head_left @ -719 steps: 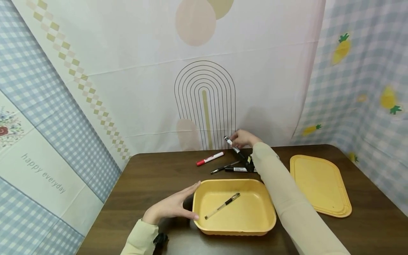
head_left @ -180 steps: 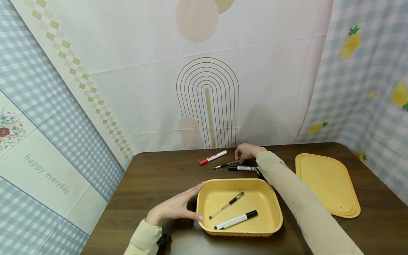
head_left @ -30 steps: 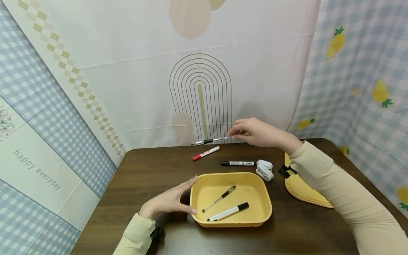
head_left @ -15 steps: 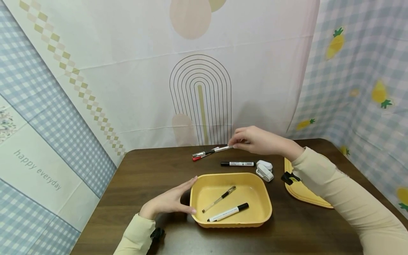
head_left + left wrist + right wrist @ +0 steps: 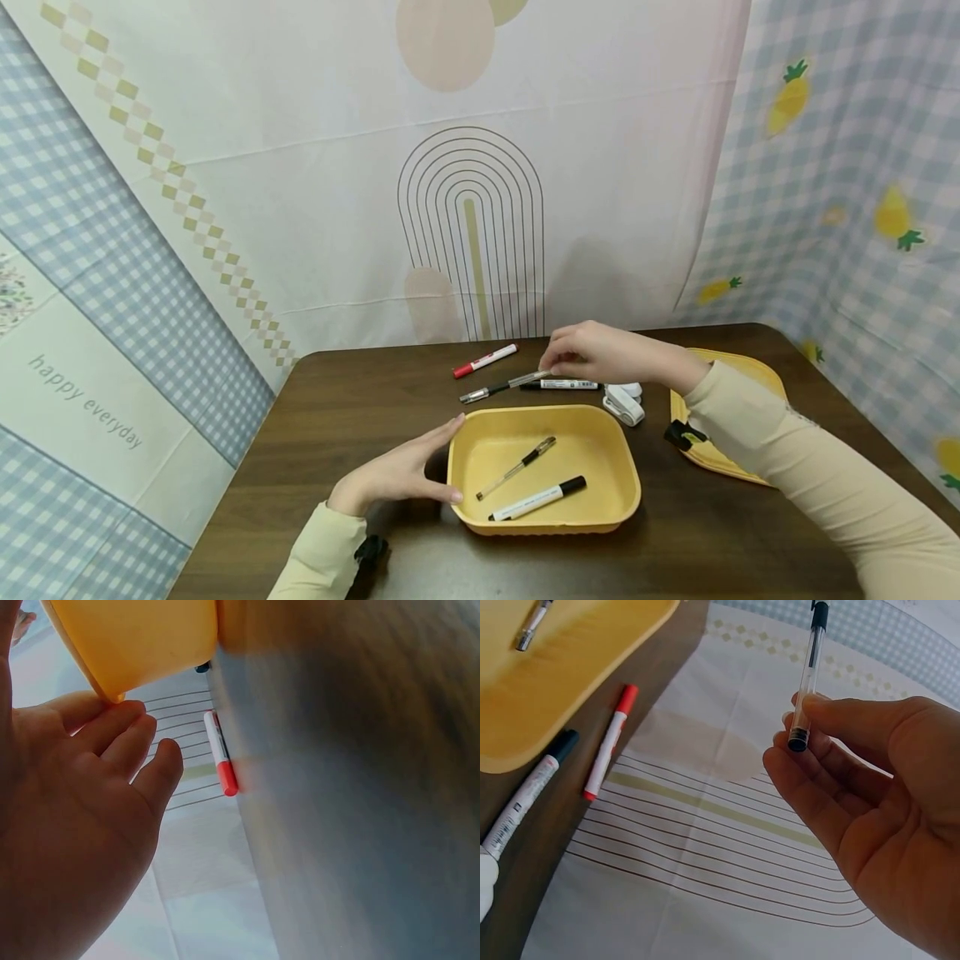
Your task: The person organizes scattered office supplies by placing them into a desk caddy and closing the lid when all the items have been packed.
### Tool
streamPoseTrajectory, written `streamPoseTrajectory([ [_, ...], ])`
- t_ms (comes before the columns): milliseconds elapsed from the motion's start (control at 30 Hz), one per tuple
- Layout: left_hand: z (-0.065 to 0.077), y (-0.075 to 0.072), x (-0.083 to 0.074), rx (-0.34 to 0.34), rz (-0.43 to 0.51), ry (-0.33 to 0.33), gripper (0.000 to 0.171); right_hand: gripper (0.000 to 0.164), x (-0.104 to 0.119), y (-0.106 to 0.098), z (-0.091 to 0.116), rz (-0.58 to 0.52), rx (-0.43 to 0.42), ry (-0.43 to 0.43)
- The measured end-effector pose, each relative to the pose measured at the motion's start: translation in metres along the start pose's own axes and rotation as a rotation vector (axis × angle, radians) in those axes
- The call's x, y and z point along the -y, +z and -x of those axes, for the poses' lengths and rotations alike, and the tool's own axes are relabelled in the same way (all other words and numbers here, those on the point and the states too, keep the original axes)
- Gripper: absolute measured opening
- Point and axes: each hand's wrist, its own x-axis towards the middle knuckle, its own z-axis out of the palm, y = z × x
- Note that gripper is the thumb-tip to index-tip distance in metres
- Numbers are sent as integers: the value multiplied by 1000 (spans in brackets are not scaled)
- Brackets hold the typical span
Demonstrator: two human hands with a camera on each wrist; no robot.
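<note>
My right hand [image 5: 596, 350] pinches the end of a clear gel pen [image 5: 498, 388] with a black grip, held above the table behind the yellow basin [image 5: 542, 528]. In the right wrist view, thumb and fingertips hold this pen near its dark end plug. My left hand [image 5: 393, 477] rests against the basin's left side, thumb at the front corner and fingers straight along to the back corner. Inside the basin lie another gel pen [image 5: 517, 467] and a white marker [image 5: 536, 500] with a black cap. Behind the basin lies a black-capped marker [image 5: 572, 384], partly overlapped by the held pen.
A red-capped marker [image 5: 485, 361] lies near the back edge of the brown table [image 5: 330, 417]. White rounded objects [image 5: 623, 404] sit behind the basin's right corner. The yellow lid [image 5: 697, 446] lies at the right, partly covered by my right sleeve. A printed cloth [image 5: 337, 208] hangs behind the table.
The white marker has come into the basin since the oldest frame. My right hand has lifted the second gel pen and lowered it towards the basin. My left hand stays at the basin's side.
</note>
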Motion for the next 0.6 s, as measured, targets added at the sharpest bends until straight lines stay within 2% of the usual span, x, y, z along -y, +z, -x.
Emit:
streamPoseTrajectory([
  [600, -1, -1, 0, 13, -10, -3, 108, 14, -4, 33, 0, 16, 94, -40],
])
